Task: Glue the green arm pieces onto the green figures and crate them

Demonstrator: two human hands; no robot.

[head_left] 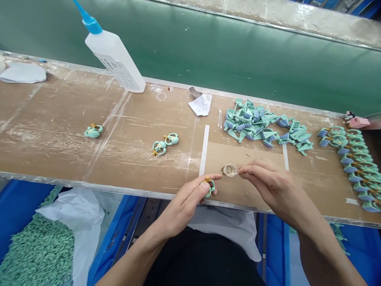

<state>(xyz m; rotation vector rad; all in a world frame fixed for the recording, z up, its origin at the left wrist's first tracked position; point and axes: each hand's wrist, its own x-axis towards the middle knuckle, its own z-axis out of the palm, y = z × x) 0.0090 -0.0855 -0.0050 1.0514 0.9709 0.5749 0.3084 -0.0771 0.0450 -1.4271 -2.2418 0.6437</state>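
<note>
Carefully we hold the small mint-green teether (208,188) in our left hand (186,206), fingers closed around it, just over the worktop (59,135) edge. Our right hand (275,186) pinches beside a small clear cup (230,170); we cannot tell if it holds something thin. A knock could spill this cup, and the soft ring-shaped teether could slip.

- We see one left hand (187,204) and one right hand (274,186).
- We see one little cup (230,170).
- We see one glue bottle (114,59).
- We see two cotton swabs (220,118).
- We see four green teethers (159,148) left of the cup.
</note>
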